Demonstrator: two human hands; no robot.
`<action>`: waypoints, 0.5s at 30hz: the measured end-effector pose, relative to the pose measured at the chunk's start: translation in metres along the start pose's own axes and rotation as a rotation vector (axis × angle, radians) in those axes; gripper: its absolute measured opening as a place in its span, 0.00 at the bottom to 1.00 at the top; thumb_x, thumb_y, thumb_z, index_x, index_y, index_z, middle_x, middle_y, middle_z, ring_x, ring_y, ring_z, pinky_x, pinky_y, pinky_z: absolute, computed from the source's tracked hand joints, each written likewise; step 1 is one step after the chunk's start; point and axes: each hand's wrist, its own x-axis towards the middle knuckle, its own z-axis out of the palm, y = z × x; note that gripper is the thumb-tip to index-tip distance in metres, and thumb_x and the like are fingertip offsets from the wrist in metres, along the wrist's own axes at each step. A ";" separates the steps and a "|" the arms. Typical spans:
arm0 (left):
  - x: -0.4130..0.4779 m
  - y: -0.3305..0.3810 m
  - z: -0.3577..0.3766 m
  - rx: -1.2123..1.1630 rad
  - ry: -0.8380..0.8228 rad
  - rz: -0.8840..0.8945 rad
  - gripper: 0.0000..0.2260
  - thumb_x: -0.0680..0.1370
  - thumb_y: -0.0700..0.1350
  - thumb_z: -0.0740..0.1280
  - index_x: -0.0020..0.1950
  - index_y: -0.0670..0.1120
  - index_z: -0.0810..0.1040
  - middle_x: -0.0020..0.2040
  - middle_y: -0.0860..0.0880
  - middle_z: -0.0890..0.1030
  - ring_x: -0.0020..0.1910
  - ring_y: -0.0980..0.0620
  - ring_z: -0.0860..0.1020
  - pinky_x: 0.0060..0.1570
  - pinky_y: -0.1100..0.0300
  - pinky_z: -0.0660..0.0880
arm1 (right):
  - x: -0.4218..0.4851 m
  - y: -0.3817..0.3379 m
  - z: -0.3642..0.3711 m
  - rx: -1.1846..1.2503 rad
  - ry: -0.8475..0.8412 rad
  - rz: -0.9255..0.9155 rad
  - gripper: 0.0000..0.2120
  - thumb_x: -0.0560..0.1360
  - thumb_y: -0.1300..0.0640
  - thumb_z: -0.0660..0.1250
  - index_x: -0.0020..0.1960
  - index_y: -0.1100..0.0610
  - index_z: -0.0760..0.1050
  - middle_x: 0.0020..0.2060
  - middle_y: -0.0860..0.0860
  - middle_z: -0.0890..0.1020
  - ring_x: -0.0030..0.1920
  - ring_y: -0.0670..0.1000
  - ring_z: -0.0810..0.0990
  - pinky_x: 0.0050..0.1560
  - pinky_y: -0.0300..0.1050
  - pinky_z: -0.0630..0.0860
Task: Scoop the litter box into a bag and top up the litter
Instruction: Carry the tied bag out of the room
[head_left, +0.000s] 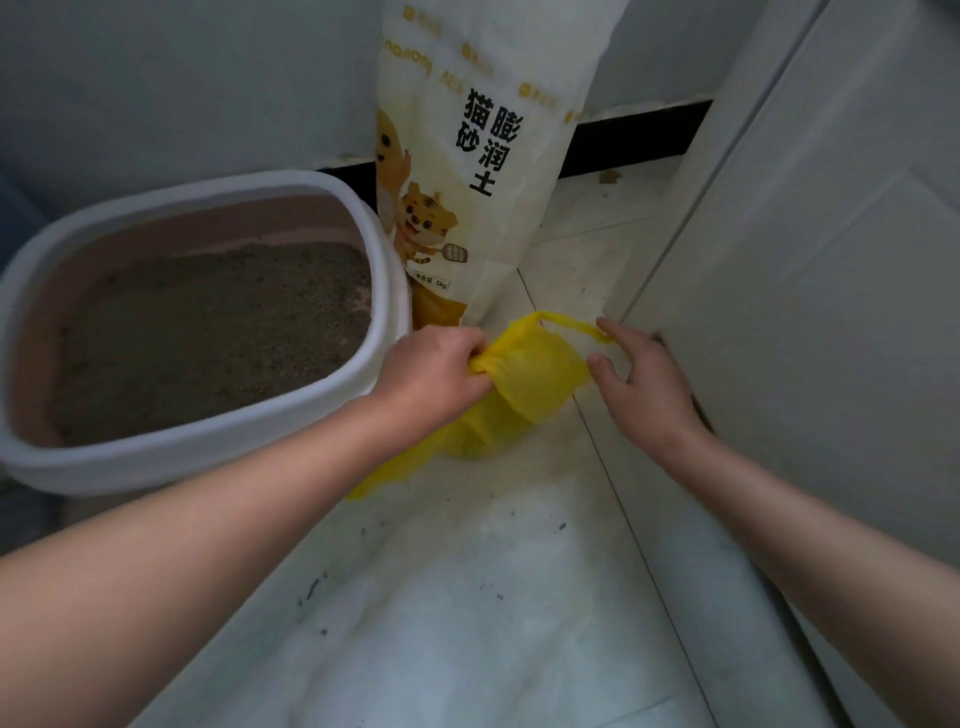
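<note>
Left hand (436, 374) grips the bunched edge of the yellow bag (524, 384), which lies on the floor (467, 597) between both hands. Right hand (644, 384) is spread, its index fingertip at the bag's loop handle. Litter box (182, 462) sits left of the left hand. Litter sack (483, 156) stands upright beyond the hands.

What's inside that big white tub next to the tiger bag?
The litter box holds grey litter spread over its bottom, with pink inner walls showing above it. Anything buried under the litter is covered, so I cannot tell what lies there.
</note>
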 end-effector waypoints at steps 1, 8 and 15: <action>-0.006 0.000 -0.009 -0.027 0.006 -0.055 0.06 0.74 0.52 0.68 0.45 0.51 0.81 0.39 0.50 0.81 0.42 0.46 0.79 0.36 0.54 0.71 | -0.005 -0.005 0.000 0.054 -0.006 0.047 0.23 0.80 0.52 0.65 0.74 0.53 0.69 0.70 0.51 0.74 0.70 0.51 0.71 0.70 0.47 0.67; -0.043 0.036 -0.126 -0.146 -0.013 -0.419 0.09 0.69 0.52 0.70 0.47 0.51 0.83 0.42 0.49 0.83 0.47 0.43 0.81 0.45 0.50 0.78 | -0.051 -0.099 -0.054 0.305 -0.145 0.161 0.23 0.80 0.55 0.65 0.74 0.53 0.68 0.71 0.50 0.74 0.69 0.47 0.72 0.69 0.48 0.71; -0.077 0.122 -0.289 -0.111 0.054 -0.615 0.09 0.70 0.52 0.70 0.48 0.53 0.82 0.46 0.48 0.84 0.52 0.41 0.80 0.48 0.52 0.76 | -0.093 -0.250 -0.172 0.317 -0.343 0.066 0.28 0.76 0.47 0.69 0.74 0.49 0.69 0.69 0.43 0.74 0.68 0.44 0.73 0.67 0.50 0.73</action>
